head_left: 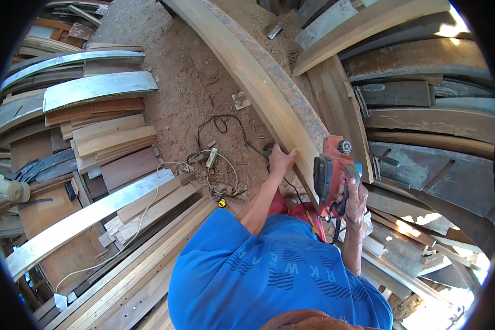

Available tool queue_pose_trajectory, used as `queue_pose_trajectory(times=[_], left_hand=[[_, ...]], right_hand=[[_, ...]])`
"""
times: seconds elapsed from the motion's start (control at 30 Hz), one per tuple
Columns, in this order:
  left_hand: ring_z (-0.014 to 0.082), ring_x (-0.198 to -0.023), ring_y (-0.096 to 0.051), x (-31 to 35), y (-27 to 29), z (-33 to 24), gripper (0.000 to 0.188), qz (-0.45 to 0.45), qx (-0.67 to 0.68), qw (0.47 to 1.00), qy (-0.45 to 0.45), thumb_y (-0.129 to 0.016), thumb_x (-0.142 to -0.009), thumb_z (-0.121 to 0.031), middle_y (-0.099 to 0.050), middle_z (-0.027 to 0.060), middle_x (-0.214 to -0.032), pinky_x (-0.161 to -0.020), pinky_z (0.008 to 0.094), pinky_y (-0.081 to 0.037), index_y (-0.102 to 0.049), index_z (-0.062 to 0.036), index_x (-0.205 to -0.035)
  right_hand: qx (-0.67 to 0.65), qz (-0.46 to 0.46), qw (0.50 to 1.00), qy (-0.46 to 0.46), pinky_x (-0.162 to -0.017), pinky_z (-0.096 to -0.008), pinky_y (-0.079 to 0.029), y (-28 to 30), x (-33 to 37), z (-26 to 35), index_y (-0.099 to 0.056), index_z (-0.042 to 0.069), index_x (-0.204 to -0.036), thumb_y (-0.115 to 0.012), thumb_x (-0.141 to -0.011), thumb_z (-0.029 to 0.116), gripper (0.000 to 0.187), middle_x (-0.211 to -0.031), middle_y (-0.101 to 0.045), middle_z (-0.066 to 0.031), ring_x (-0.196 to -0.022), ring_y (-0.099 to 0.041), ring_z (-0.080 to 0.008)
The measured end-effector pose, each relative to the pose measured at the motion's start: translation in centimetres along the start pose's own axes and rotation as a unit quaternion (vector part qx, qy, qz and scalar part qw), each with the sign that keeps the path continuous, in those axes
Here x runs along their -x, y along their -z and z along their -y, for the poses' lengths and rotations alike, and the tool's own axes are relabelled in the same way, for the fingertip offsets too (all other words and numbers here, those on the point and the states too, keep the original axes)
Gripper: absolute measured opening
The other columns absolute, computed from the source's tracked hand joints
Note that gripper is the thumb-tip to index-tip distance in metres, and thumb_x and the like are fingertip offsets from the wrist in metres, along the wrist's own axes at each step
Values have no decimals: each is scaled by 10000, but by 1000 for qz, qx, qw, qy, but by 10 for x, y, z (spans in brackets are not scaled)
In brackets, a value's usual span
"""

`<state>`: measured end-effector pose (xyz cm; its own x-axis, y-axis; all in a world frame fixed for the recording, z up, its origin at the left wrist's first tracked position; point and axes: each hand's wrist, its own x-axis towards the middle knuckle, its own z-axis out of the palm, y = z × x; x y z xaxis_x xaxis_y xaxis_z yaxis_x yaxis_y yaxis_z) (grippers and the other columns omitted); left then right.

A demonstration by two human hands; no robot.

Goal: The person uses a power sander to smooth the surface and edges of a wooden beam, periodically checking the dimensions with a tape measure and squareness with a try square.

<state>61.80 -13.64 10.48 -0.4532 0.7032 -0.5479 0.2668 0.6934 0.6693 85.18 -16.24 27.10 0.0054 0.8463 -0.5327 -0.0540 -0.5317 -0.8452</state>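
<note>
A red electric planer with a black knob stands tilted near the close end of a long pale wooden board. My right hand is closed round the planer's rear handle. At the board's left edge, my left hand grips the wood with the thumb on top; its other fingers are partly hidden. The board runs away from me toward the upper left, along a rough, stained beam. The planer's underside is out of sight, so I cannot tell if it touches the board.
Black cable and a white power strip lie on the sawdust-strewn floor. A yellow tape measure sits by my left elbow. Stacked planks fill the left, and more boards lean at the right.
</note>
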Motion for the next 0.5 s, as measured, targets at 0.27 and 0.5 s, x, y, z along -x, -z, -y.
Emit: queue_pose_trajectory(times=[0.27, 0.5], left_hand=[[481, -1071, -641, 12, 2, -40, 620, -5, -13, 1000, -13, -736, -754, -409, -661, 332, -1085, -923, 509, -512, -533, 49, -1119], [384, -921, -658, -8, -2, 11, 622, 22, -16, 1000, -15, -766, -762, -411, -667, 250, -986, -826, 447, -526, -550, 37, -1136]], right_hand=[[27, 25, 998, 41, -498, -225, -418, -17, -7, 31, -612, -1, -1152, -624, -962, 554, 587, -699, -570, 0, -559, -527, -73], [41, 1, 998, 42, -490, -226, -428, -16, -20, 27, -614, 8, -1122, -608, -983, 518, 529, -701, -577, 0, -551, -528, -73]])
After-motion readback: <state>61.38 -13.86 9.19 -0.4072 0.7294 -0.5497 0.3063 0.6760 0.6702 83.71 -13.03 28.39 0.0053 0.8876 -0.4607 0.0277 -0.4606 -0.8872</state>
